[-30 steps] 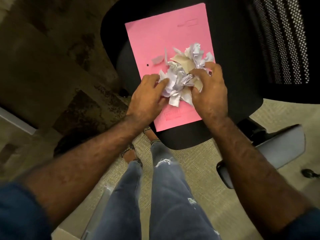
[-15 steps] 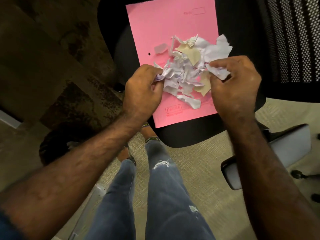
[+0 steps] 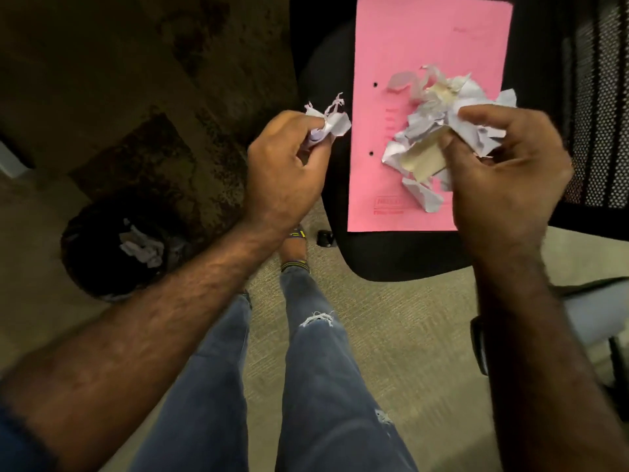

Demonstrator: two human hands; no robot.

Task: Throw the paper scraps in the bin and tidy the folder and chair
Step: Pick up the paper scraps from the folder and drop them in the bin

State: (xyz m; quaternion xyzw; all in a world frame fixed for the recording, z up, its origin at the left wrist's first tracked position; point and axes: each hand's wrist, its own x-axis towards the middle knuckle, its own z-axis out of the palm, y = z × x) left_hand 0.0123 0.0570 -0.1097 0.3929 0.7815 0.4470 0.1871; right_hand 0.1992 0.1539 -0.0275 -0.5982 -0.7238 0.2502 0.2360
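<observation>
A pink folder (image 3: 408,46) lies flat on the black seat of an office chair (image 3: 401,257). White and beige paper scraps (image 3: 422,107) are heaped on the folder's lower right part. My left hand (image 3: 286,172) is off the folder's left edge, closed around a small bunch of white scraps (image 3: 328,122). My right hand (image 3: 503,175) is over the folder's right side and grips a larger bunch of scraps (image 3: 476,131). A dark round bin (image 3: 85,267) stands on the floor at the lower left, with some scraps (image 3: 143,248) inside.
The chair's mesh backrest (image 3: 599,114) rises at the right, and an armrest (image 3: 585,318) juts out at the lower right. My legs in jeans (image 3: 306,386) stand on beige carpet between bin and chair. A dark patterned floor area (image 3: 136,97) lies beyond the bin.
My hands have drawn apart, each lifting a bunch of scraps off the heap. The left hand has moved left past the folder's edge. The bin has come into view.
</observation>
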